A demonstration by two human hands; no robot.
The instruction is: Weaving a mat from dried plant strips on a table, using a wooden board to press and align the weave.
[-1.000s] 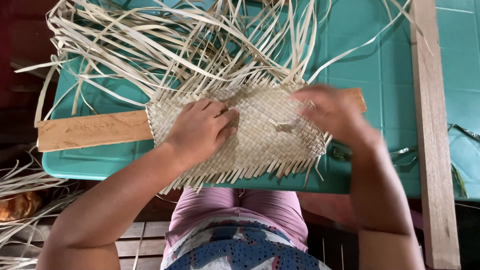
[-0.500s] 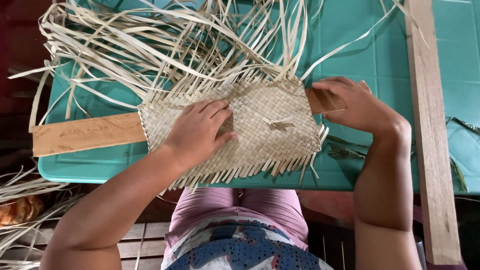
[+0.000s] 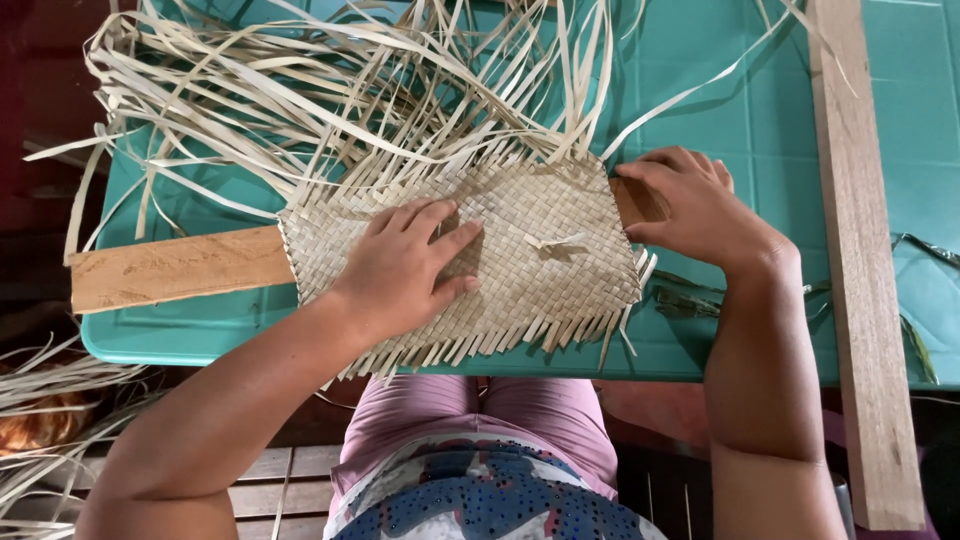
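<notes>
Right hand [image 3: 690, 205] has shifted onto the wooden slat's [image 3: 175, 268] end.

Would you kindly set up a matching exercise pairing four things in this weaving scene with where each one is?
Things:
1. left hand
2. right hand
3. long plank
4. loose strips

Places:
A. fanning out from the far edge of the mat
B. flat on the middle of the woven mat
C. along the right side of the green table
D. at the mat's right edge, on the end of the short board

Pairs: 1-B, 2-D, 3-C, 4-A
</notes>
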